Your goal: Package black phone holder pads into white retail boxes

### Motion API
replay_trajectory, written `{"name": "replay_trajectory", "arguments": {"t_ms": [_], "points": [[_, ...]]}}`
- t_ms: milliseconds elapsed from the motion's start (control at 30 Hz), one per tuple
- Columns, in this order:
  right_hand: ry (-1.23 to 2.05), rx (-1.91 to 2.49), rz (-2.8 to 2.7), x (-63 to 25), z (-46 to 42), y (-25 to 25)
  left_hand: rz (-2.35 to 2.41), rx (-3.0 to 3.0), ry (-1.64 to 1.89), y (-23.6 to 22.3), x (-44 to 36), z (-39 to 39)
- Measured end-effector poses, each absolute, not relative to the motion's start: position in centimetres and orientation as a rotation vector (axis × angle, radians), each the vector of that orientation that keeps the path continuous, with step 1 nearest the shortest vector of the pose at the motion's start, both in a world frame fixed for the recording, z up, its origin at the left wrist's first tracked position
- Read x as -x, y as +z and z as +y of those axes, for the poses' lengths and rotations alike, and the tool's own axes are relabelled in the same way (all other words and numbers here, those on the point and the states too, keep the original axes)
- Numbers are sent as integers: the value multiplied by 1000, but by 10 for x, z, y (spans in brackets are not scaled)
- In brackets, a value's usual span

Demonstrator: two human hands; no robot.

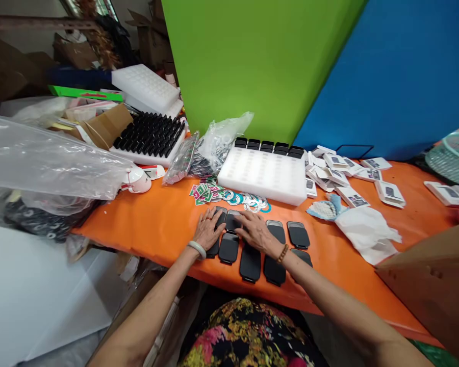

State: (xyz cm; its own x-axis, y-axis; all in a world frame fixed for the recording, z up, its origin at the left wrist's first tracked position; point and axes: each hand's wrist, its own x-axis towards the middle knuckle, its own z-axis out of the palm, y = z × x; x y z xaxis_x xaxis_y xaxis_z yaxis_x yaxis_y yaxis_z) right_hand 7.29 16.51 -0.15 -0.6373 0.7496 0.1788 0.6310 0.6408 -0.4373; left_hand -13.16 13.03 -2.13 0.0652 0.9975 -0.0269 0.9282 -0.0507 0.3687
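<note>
Several flat black rectangular cases with rounded corners lie in two rough rows near the table's front edge. My left hand (207, 230), with a pale bangle at the wrist, rests with fingers stretched over a case at the left end. My right hand (257, 230), wearing a beaded bracelet, reaches over the middle of the rows, its fingers spread on or just above another black case (232, 220). Below the hands lie a black case (228, 247) and a longer one (250, 263). Two more, including a black case (298, 235), sit right of my right hand.
Behind the cases stands a white foam tray (262, 173) with black pieces along its back row. Round stickers (248, 200) and green and pink labels (206, 192) lie before it. Small white boxes (390, 193) are scattered right; a cardboard box (432, 285) stands at the right edge.
</note>
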Motion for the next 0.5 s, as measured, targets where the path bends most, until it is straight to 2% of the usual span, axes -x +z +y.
{"name": "replay_trajectory", "arguments": {"t_ms": [167,500], "points": [[349,1165,-2579,-91,133,-20,1939,-2169,258,-24,118,124],[359,1245,-2495,-125,126,-29,1935,-2191,251,-25,81,119]]}}
